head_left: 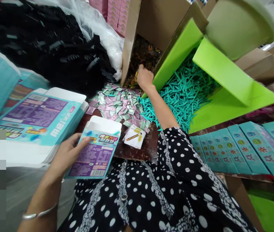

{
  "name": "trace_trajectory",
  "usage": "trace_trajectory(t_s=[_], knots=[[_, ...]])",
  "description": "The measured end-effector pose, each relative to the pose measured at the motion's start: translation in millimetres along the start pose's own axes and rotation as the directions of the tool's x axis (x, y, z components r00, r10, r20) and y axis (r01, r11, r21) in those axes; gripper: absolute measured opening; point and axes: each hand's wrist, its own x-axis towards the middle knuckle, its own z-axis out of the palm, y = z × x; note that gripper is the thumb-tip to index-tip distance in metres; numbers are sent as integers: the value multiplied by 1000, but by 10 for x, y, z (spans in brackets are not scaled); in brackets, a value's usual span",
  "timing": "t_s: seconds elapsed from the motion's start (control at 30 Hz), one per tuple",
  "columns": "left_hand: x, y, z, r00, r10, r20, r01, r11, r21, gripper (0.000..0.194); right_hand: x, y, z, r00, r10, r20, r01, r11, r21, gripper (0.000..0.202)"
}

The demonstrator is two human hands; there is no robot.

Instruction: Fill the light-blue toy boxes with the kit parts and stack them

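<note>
My left hand [67, 153] grips a teal and purple printed carton [96, 153], thumb on its front; a small teal stick shows at its upper flap. My right hand [145, 78] reaches into the mouth of a cardboard box [128, 45] that holds small dark and orange pieces [146, 51]. Its fingers are curled, with a bit of yellow beside them; what they hold is partly hidden. Between the hands lie a pile of small pink and green sachets [119, 106] and a white card [134, 137] printed with a yellow pickaxe.
Teal sticks [180, 96] spill from a bright green bin [226, 74]. Flat cartons [42, 112] are stacked at left, below a heap of black pieces [54, 48] in clear plastic. Filled-out teal boxes [238, 148] stand in a row at right. A pale tub [240, 25] leans above.
</note>
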Motion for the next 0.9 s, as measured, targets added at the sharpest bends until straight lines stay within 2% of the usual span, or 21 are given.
trace_trajectory(t_s=[0.07, 0.1, 0.2, 0.3, 0.4, 0.53, 0.63, 0.73, 0.9], knots=[[7, 8, -18, 999, 23, -38, -21, 999, 41, 61, -134, 81, -167, 984, 86, -155, -68, 991, 118, 44], [10, 11, -23, 998, 35, -51, -33, 998, 53, 61, -231, 121, -238, 973, 86, -215, -41, 977, 208, 40], [5, 40, -14, 994, 85, -66, -81, 995, 64, 60, -586, 211, -387, 957, -84, -278, 215, 848, 484, 37], [-42, 122, 32, 987, 154, -53, -151, 987, 48, 56, -962, 193, -486, 931, -322, -175, 355, 678, 643, 36], [-124, 208, 100, 979, 204, -24, -205, 977, -54, 51, -1294, 48, -571, 869, -493, -32, 366, 599, 712, 18], [-220, 225, 193, 974, 226, -20, -225, 952, -208, 48, -1604, -226, -579, 759, -649, 38, 403, 516, 756, 12], [-265, 175, 248, 968, 247, -51, -251, 927, -278, 46, -1712, -338, -561, 735, -677, 18, 451, 508, 734, 11], [-305, 117, 265, 970, 234, -71, -244, 914, -324, 45, -1730, -302, -617, 728, -685, 23, 464, 516, 720, 9], [-364, 85, 252, 959, 266, -101, -285, 907, -311, 45, -1773, -211, -740, 769, -639, -14, 427, 497, 755, 15]])
